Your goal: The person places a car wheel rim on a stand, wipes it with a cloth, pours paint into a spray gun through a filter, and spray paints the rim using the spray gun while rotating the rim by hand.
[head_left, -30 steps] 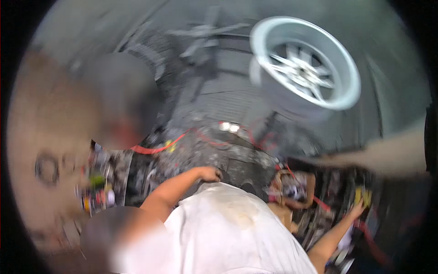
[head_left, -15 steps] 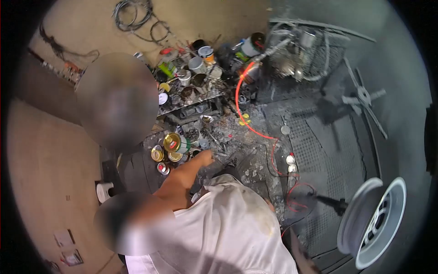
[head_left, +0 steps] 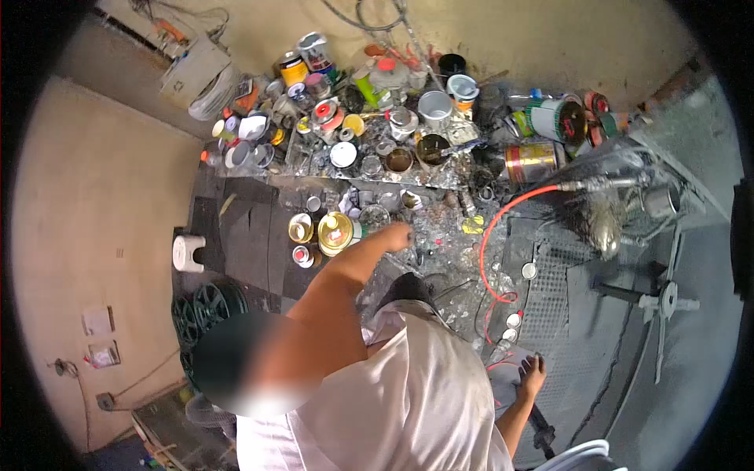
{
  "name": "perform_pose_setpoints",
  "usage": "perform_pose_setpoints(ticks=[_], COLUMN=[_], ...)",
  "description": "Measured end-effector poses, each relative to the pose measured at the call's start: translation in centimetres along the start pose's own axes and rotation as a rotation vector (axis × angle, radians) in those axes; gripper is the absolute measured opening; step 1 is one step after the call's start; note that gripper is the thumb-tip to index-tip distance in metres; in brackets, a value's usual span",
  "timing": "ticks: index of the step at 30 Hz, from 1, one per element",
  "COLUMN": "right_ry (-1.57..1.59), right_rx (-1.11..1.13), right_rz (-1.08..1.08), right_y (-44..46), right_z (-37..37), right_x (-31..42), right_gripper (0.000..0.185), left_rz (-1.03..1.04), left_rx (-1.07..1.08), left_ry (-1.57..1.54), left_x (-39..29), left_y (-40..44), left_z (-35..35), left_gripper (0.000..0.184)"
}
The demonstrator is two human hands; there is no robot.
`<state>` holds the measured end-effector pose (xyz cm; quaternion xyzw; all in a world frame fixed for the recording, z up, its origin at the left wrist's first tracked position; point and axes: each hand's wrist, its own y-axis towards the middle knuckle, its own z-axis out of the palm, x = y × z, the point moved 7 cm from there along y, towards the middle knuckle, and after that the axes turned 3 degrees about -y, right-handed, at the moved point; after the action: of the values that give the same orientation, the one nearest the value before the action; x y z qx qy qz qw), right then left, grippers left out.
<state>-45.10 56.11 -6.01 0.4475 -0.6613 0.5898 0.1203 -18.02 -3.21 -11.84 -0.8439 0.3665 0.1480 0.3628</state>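
My left hand (head_left: pixel 398 236) is stretched forward at the end of a bare arm, its fingers curled closed. Whether something is inside them is hidden. It hovers near a gold-lidded paint can (head_left: pixel 334 233) and a small clear container (head_left: pixel 375 216), over a paint-spattered floor (head_left: pixel 440 263). Low on the right, my right hand (head_left: pixel 532 375) is held away from my body, fingers apart, with nothing visible between them. Close to it run a thin red hose (head_left: pixel 488 314) and two small white-topped containers (head_left: pixel 512 328). A pale wheel rim (head_left: pixel 581 454) shows at the bottom edge.
A low bench (head_left: pixel 314 161) at the back carries several paint cans and tubs. An orange-red hose (head_left: pixel 488 243) loops across the floor from a metal fitting. On the right stands a cross-shaped metal stand (head_left: pixel 667 302); a white stool (head_left: pixel 188 253) is at left.
The view has turned, bringing more bench into sight and pushing the wheel rim toward the bottom edge. My right hand has come into view. My left hand remains stretched near the cans.
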Motion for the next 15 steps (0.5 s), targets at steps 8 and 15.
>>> perform_pose_setpoints(ticks=[8,15], right_ry=[-0.554,-0.336], right_rx=[0.643,0.537], right_rz=[-0.388,-0.117], right_y=[5.1,8.3], right_z=[11.4,4.3], right_x=[-4.7,-8.1], right_gripper=[0.041,0.036], left_rz=[0.071,-0.194], left_rx=[-0.187,0.386], left_ry=[-0.284,0.157], left_x=[0.4,10.5], left_y=[-1.9,-11.0], left_z=[3.7,19.5], left_gripper=[0.023,0.031])
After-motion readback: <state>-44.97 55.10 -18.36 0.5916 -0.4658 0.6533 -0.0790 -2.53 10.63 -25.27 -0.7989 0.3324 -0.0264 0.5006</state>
